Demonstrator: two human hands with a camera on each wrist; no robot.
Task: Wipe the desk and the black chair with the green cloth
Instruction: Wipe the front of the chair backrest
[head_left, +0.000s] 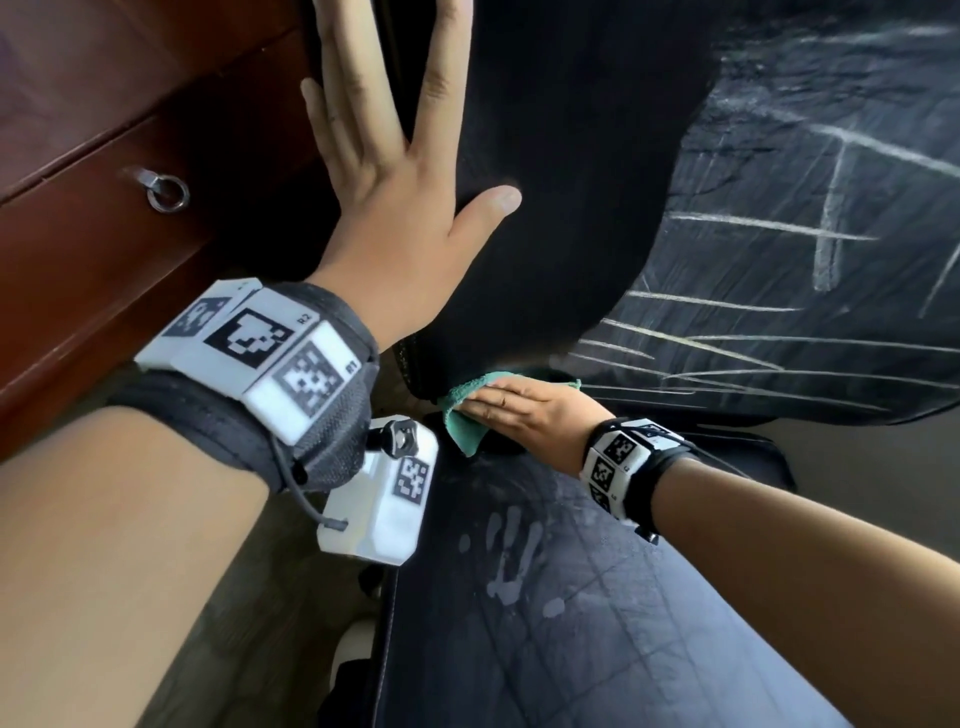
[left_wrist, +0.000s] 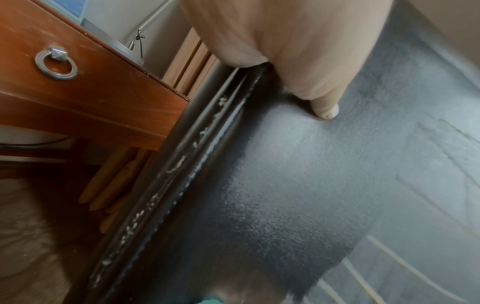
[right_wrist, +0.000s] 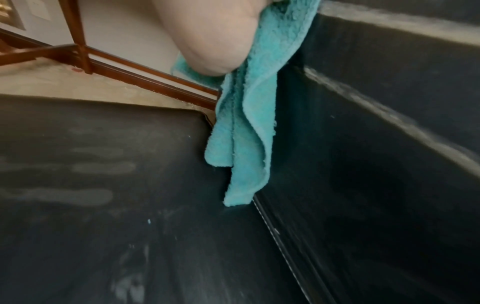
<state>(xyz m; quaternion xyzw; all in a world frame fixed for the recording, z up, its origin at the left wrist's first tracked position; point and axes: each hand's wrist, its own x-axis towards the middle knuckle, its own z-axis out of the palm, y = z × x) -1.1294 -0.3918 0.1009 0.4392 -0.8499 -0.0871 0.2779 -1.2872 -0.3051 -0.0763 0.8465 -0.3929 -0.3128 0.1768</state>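
Logged left hand (head_left: 395, 171) at 11 o'clock, fingers splayed straight, flat on grainy back of black chair (head_left: 571, 156), gripping nothing. Found right hand (head_left: 530, 415) just below centre, toward 6 o'clock, fingers extended, pressing fluffy green cloth (head_left: 457, 421) against lower backrest near seam with seat (head_left: 623, 623), loose folds dangling. Noted chalky streaks (head_left: 753, 228) at 2 o'clock, dusty handprint (head_left: 514, 551) on seat at 6, glossy red-brown desk (head_left: 104, 234) with metal ring pull (head_left: 167, 191) at 9.
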